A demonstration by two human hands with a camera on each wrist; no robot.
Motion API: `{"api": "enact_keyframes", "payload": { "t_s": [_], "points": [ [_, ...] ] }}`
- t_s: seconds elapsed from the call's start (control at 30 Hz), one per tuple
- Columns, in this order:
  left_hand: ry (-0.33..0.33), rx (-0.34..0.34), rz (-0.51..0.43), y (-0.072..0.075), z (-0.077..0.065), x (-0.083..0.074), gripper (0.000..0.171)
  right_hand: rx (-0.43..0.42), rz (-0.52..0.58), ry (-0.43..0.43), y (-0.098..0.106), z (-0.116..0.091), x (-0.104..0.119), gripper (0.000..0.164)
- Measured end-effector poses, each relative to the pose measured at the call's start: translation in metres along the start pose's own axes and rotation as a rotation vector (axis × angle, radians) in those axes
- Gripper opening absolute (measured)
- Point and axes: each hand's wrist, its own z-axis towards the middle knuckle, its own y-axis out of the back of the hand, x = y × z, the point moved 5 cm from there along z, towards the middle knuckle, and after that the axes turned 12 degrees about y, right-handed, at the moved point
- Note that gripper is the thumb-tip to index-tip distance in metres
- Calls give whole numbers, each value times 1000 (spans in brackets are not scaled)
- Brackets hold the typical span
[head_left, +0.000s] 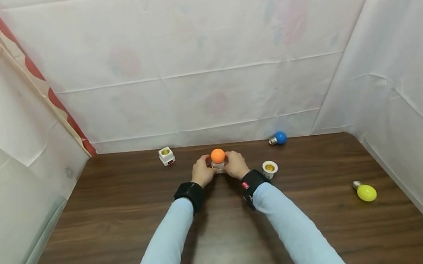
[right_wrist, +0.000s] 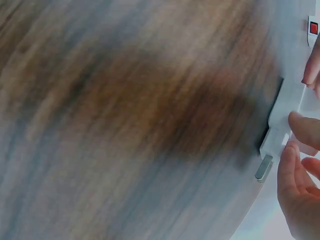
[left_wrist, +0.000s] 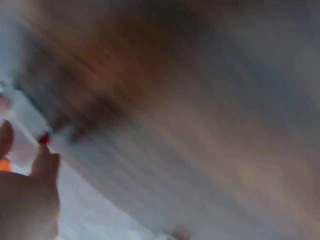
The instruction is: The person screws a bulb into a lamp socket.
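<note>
Near the far edge of the table, an orange light bulb [head_left: 217,155] stands upright in a white lamp socket [head_left: 219,167]. My left hand [head_left: 202,171] grips the socket's left side, with the thumb beside a small red part [left_wrist: 44,138] in the left wrist view. From the right, my right hand [head_left: 236,164] holds the same socket between thumb and fingers. A flat metal prong [right_wrist: 264,169] sticks out at the socket's base in the right wrist view. Most of the bulb lies outside both wrist views.
A square white socket with a red switch [head_left: 166,156] stands back left. Right of my hands are a round white socket [head_left: 270,169] and a blue bulb [head_left: 280,138]. A yellow bulb [head_left: 366,193] lies farther right. White sheets [head_left: 198,58] enclose the wooden table [head_left: 125,222].
</note>
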Motion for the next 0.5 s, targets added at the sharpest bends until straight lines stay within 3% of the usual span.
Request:
{"api": "enact_keyframes", "payload": {
  "t_s": [0.13,0.27,0.4,0.5],
  "points": [
    [78,35,-127,2,-8,1,60,-20,-28,-6,1,-4,-3,38],
    [128,57,-190,6,-19,2,61,10,-20,20,4,-8,-5,59],
    [113,96,-228,7,-36,-4,56,46,37,40,14,-19,-6,67],
    [68,175,-241,-3,-52,-12,51,55,95,64,28,-38,-5,61]
  ]
}}
